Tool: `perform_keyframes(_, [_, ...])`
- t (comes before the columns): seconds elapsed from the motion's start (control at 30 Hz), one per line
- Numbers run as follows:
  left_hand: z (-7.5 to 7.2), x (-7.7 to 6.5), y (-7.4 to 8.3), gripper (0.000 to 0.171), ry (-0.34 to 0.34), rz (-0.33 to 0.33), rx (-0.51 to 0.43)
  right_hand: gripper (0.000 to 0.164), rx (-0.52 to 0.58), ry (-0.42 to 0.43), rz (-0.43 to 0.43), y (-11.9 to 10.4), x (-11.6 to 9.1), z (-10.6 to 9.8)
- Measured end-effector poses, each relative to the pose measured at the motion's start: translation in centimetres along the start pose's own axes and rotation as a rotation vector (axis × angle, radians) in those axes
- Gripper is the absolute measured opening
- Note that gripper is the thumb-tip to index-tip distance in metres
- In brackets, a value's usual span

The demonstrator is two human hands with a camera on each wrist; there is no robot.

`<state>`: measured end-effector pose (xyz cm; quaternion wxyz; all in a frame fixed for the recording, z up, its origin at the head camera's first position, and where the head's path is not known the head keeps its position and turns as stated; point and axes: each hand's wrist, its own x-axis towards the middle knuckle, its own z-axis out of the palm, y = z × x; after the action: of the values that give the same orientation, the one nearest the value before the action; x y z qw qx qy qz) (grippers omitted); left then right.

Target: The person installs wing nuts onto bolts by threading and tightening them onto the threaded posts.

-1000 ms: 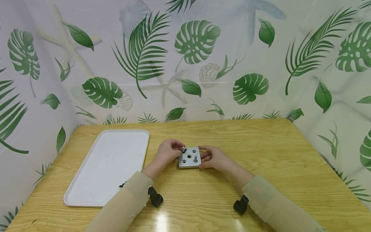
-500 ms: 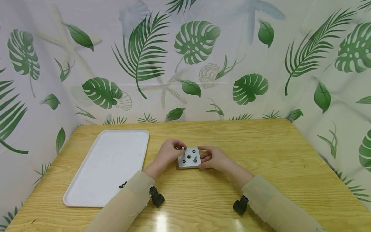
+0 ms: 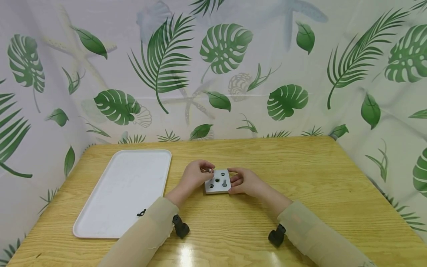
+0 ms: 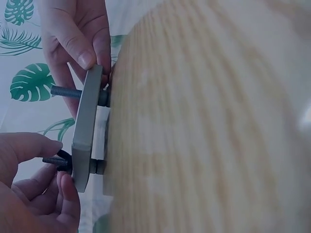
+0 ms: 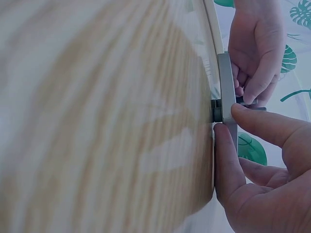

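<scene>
I view grey plate point(image 3: 218, 186): left hand point(image 3: 196, 174) pinches black nut point(image 4: 65, 156) on bolt point(image 4: 51, 160), 10 o'clock; right hand point(image 3: 247, 181) clamped on edge, 3 o'clock.

On the table point(image 3: 300, 163), a tray point(image 3: 130, 181) is occupying the frame's left, a wing nut point(image 3: 141, 212) lying in its lower right part. Rightward, a plate point(image 3: 218, 187) is sitting at lower centre, between left hand point(image 3: 195, 175) and right hand point(image 3: 246, 181); a backdrop point(image 3: 240, 122) is rising behind.
</scene>
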<state>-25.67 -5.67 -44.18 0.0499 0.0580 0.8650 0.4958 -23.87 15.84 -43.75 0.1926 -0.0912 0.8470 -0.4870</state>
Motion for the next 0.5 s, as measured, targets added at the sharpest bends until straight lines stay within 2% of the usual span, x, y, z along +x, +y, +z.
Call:
perform_keyframes(0.33, [-0.48,-0.20,0.38,0.021,0.025,-0.017,-0.001,0.081,0.011,0.000,0.000,-0.13,-0.12,-0.02])
perform_keyframes(0.5, [-0.71,-0.48,0.36,0.017,0.024,0.022,0.022,0.081,0.008,0.000,0.006,-0.13,-0.16,0.02])
